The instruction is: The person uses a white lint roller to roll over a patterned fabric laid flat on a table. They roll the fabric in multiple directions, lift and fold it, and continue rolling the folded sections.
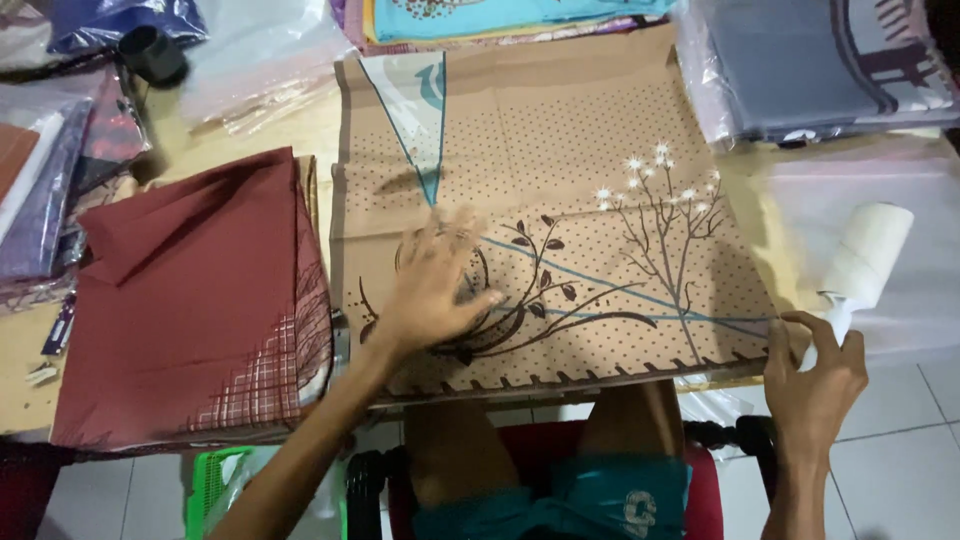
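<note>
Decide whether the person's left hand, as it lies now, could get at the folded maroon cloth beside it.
Probably yes: the left hand rests flat on the tan printed cloth, and the maroon cloth lies just to its left with nothing between them.

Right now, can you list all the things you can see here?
Tan scarf: one, beige with dots, flowers and branches, spread at centre.
Maroon cloth: one, dark red, folded, left of the scarf.
Lint roller: one, white, at the right.
Bagged fabrics: several, grey, blue and purple, in clear plastic along the top and left edges.
Green basket: one, below the table at the left.
Left hand: flat on the tan scarf, fingers spread.
Right hand: holding the lint roller's handle.
</note>
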